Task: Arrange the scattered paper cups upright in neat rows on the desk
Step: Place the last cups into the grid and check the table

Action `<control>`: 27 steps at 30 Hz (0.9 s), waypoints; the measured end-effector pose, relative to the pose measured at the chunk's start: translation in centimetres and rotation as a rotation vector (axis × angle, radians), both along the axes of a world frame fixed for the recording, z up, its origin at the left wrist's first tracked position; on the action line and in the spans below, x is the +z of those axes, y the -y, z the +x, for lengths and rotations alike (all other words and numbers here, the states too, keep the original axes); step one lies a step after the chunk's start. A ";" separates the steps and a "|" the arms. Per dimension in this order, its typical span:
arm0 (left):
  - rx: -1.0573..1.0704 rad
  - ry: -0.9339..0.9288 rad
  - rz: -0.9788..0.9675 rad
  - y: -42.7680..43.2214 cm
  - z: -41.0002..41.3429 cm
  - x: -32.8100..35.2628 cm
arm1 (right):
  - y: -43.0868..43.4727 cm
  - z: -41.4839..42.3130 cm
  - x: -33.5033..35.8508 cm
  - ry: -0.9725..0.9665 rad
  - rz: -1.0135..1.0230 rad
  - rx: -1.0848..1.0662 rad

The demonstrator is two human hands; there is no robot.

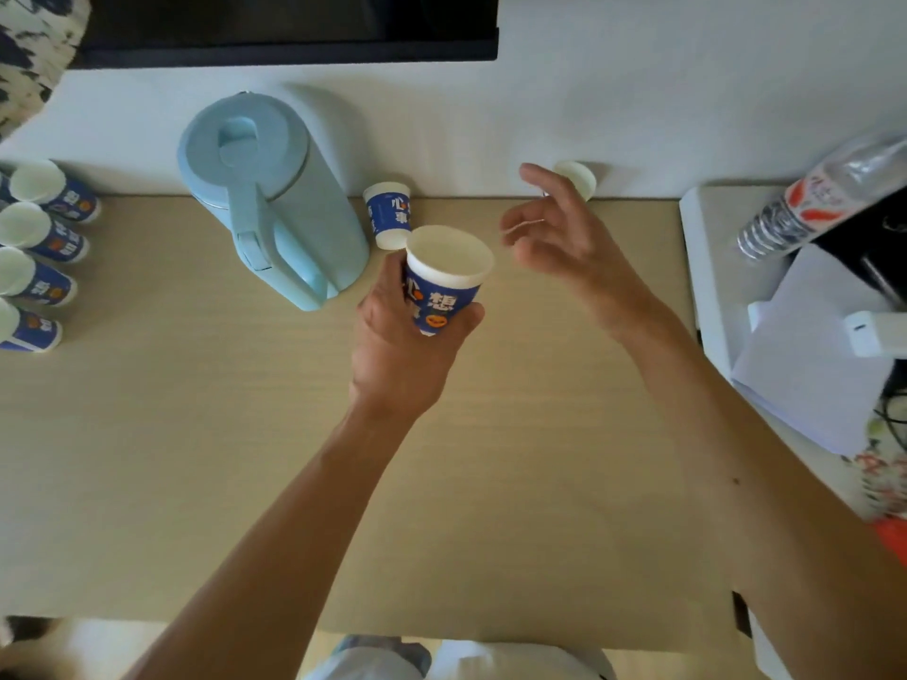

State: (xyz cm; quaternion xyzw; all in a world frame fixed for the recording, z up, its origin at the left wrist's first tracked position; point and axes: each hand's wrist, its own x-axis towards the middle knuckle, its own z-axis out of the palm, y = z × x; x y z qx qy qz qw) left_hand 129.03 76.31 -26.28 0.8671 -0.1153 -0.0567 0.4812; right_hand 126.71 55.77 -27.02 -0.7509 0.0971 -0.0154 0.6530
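Note:
My left hand (400,355) grips a blue-and-white paper cup (444,277) upright above the middle of the wooden desk (196,458). My right hand (559,238) hovers open to its right, fingers spread, holding nothing. Behind its fingertips another cup (579,178) lies against the wall. A third cup (387,215) stands upside down next to the jug. At the far left edge several cups (44,252) stand upright in a column.
A light blue jug (265,198) stands at the back of the desk, left of centre. A dark monitor (289,27) hangs above it. On the right are a white stand (706,247), a plastic bottle (814,198) and white paper (810,360).

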 end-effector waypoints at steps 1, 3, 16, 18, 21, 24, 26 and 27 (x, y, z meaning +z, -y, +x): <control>0.024 -0.008 0.005 -0.1 0.0 0.0 | 0.7 0.4 -0.9 -0.006 0.000 -0.102; 0.060 -0.025 0.009 -0.2 0.0 -0.2 | 1.8 1.6 -3.3 -0.043 -0.104 -0.355; 0.105 -0.090 -0.026 0.0 -0.5 -0.1 | 7.0 9.9 -15.3 -0.395 -0.374 -0.841; 0.119 -0.091 -0.025 -0.4 -0.5 0.0 | 7.1 10.7 -15.9 -0.375 -0.372 -0.861; 0.141 -0.085 -0.026 -1.1 -0.7 0.1 | 7.2 11.4 -16.3 -0.377 -0.405 -0.875; 0.172 -0.088 -0.038 -1.9 -0.8 0.5 | 6.7 11.1 -16.1 -0.337 -0.386 -0.886; 0.189 -0.089 -0.052 -2.4 -0.9 1.0 | 5.8 10.3 -15.4 -0.276 -0.340 -0.901; 0.198 -0.090 -0.059 -2.7 -1.0 1.2 | 5.1 9.8 -14.9 -0.237 -0.316 -0.903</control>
